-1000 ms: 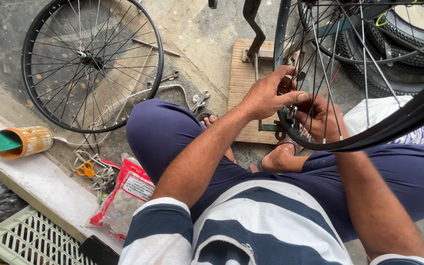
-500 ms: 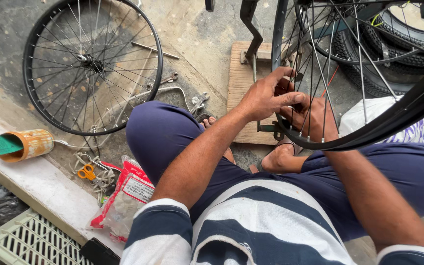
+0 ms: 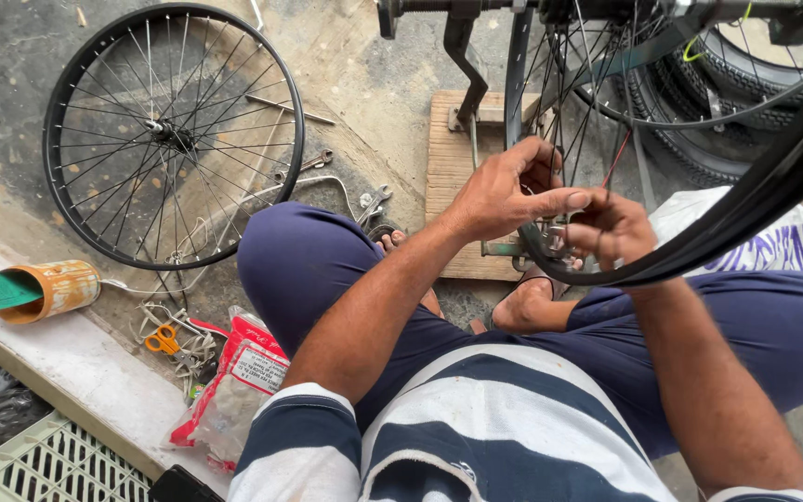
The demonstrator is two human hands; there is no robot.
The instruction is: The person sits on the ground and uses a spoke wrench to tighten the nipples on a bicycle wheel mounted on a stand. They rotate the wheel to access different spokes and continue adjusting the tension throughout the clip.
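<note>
Your left hand (image 3: 504, 191) has its fingers curled in among the spokes (image 3: 578, 102) of the black bicycle wheel (image 3: 755, 200), thumb stretched right; whether it pinches anything, you cannot tell. Your right hand (image 3: 611, 228) closes loosely at the rim's near edge, touching the left thumb. Both forearms angle up from your knees. That wheel stands right of centre; a second wheel (image 3: 174, 135) lies flat at far left.

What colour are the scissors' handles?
Orange, on the scissors left of the knee; head view.
</note>
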